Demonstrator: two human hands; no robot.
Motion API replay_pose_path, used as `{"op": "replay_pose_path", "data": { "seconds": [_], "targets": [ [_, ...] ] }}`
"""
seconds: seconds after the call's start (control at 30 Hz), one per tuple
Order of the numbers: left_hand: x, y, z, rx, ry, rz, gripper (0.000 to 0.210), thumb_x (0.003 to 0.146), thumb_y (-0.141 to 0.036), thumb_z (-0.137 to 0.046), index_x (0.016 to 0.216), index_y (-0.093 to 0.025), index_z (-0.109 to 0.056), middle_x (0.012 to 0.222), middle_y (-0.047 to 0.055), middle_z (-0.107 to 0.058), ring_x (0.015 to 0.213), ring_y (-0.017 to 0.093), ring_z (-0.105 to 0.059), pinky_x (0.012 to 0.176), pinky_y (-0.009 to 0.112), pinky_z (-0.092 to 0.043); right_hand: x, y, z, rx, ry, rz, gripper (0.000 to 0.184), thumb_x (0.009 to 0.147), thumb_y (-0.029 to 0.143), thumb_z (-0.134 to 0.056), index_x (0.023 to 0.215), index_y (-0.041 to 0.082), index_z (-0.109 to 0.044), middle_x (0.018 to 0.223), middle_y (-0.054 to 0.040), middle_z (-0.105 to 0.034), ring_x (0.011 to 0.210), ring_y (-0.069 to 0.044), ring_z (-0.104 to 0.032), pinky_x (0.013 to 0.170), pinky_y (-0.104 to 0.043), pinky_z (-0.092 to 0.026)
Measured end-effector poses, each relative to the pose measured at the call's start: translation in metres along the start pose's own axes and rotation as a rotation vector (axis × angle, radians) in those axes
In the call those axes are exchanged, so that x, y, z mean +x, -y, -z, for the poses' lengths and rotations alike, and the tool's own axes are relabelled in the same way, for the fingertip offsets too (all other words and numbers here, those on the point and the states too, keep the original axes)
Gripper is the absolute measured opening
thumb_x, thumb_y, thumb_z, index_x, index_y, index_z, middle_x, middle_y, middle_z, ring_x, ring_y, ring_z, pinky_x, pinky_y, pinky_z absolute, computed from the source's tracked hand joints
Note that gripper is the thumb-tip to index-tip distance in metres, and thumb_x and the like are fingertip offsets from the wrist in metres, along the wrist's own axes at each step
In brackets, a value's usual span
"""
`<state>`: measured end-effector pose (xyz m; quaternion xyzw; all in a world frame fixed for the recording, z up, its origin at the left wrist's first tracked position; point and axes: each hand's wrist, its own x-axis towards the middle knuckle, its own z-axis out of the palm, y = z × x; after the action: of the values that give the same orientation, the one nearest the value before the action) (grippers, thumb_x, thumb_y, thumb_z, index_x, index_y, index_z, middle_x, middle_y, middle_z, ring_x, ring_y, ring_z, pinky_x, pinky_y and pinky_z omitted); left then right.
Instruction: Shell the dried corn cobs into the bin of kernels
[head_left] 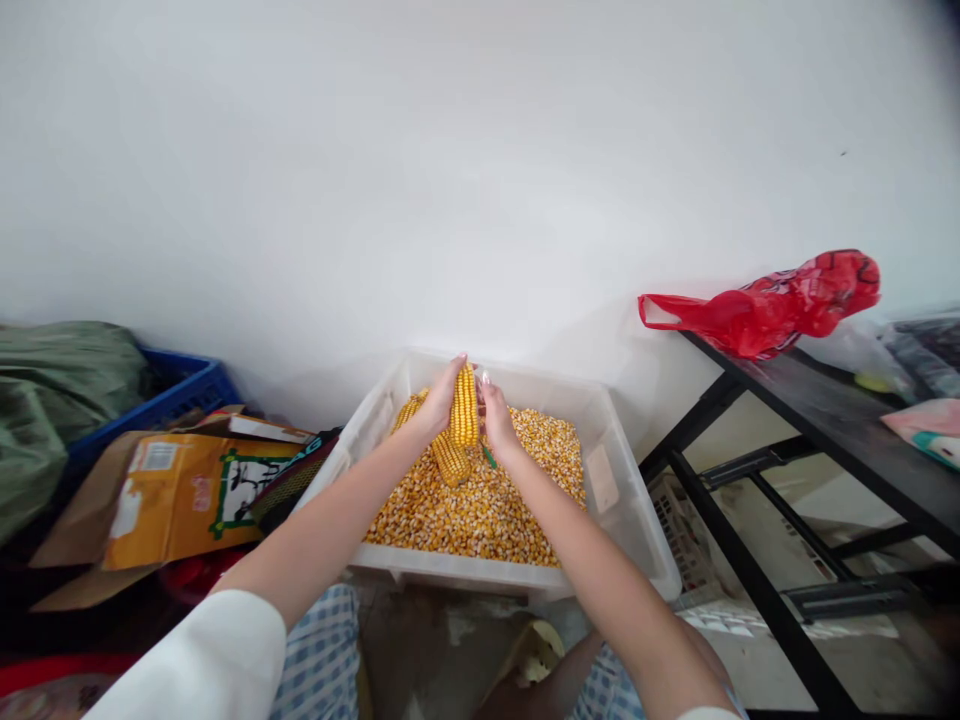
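Observation:
My left hand is closed around a yellow corn cob, held upright over a translucent white plastic bin. On the cob's other side, my right hand has its fingers curled against it, the thumb pointing up. Loose yellow and whitish corn kernels fill much of the bin. Below the left hand another corn cob rests on the kernels, and one more corn cob lies partly behind that hand. A small green piece shows beside the right wrist; its kind is unclear.
A black metal-framed table with a red plastic bag on it stands at the right. Left of the bin are an orange cardboard box and a blue crate with green sheeting. A white wall rises behind.

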<state>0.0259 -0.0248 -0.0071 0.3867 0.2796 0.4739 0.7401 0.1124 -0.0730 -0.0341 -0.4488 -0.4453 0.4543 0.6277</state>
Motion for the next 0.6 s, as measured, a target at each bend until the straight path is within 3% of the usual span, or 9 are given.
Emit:
{"op": "replay_pose_path", "data": {
  "seconds": [0.17, 0.3, 0.43, 0.6],
  "targets": [
    [-0.007, 0.008, -0.010, 0.225, 0.022, -0.237, 0.032, 0.072, -0.047, -0.054, 0.073, -0.016, -0.055, 0.058, -0.001, -0.054, 0.056, 0.014, -0.053, 0.057, 0.026, -0.043, -0.002, 0.007, -0.003, 0.093, 0.024, 0.036, 0.043, 0.079, 0.055, -0.041, 0.099, 0.020, -0.057, 0.089, -0.0017, -0.065, 0.084, -0.016, -0.059, 0.073, -0.028, -0.048],
    [-0.009, 0.013, -0.013, 0.406, 0.032, -0.443, 0.029, 0.077, -0.044, -0.048, 0.067, -0.017, -0.052, 0.064, -0.001, -0.053, 0.068, 0.014, -0.051, 0.070, 0.026, -0.041, 0.001, -0.003, -0.004, 0.091, -0.052, 0.154, 0.039, 0.080, 0.050, -0.044, 0.101, 0.019, -0.057, 0.104, -0.0025, -0.062, 0.100, -0.016, -0.055, 0.089, -0.030, -0.041],
    [-0.006, 0.020, -0.011, 0.499, -0.006, -0.473, 0.029, 0.079, -0.043, -0.045, 0.066, -0.018, -0.050, 0.064, -0.002, -0.050, 0.067, 0.014, -0.047, 0.070, 0.026, -0.039, 0.002, -0.015, -0.004, 0.050, -0.127, 0.172, 0.044, 0.082, 0.052, -0.038, 0.099, 0.017, -0.059, 0.104, -0.0036, -0.063, 0.101, -0.016, -0.054, 0.093, -0.030, -0.038],
    [-0.002, 0.030, -0.008, 0.517, -0.042, -0.465, 0.028, 0.079, -0.041, -0.044, 0.067, -0.017, -0.051, 0.064, -0.001, -0.051, 0.070, 0.014, -0.048, 0.073, 0.026, -0.039, 0.002, -0.026, -0.003, 0.097, -0.176, 0.074, 0.049, 0.081, 0.056, -0.037, 0.097, 0.016, -0.061, 0.103, -0.0046, -0.065, 0.101, -0.016, -0.056, 0.090, -0.029, -0.041]
  ]
}}
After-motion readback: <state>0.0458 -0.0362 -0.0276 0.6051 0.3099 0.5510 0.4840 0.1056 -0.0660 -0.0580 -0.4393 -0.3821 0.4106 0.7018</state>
